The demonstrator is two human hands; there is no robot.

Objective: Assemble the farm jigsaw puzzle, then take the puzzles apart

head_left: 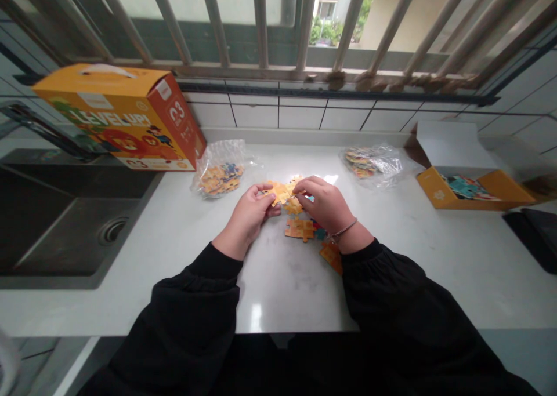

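Yellow jigsaw puzzle pieces (279,192) are pinched between the thumb and fingers of my left hand (251,213), a little above the counter. My right hand (326,203) closes its fingertips on the right side of these pieces; whether it grips a separate piece I cannot tell. Just below lie joined yellow-orange puzzle pieces (300,229) on the counter. An orange piece (332,257) sits by my right wrist, partly covered by the sleeve. Dark blue and teal pieces (319,231) show beneath my right hand, mostly hidden.
A clear bag of puzzle pieces (220,178) lies at the back left, another bag (365,163) at the back right. The orange puzzle box (130,123) stands beside the sink (91,268). On the right are an open orange box (474,190) and a black object (533,236).
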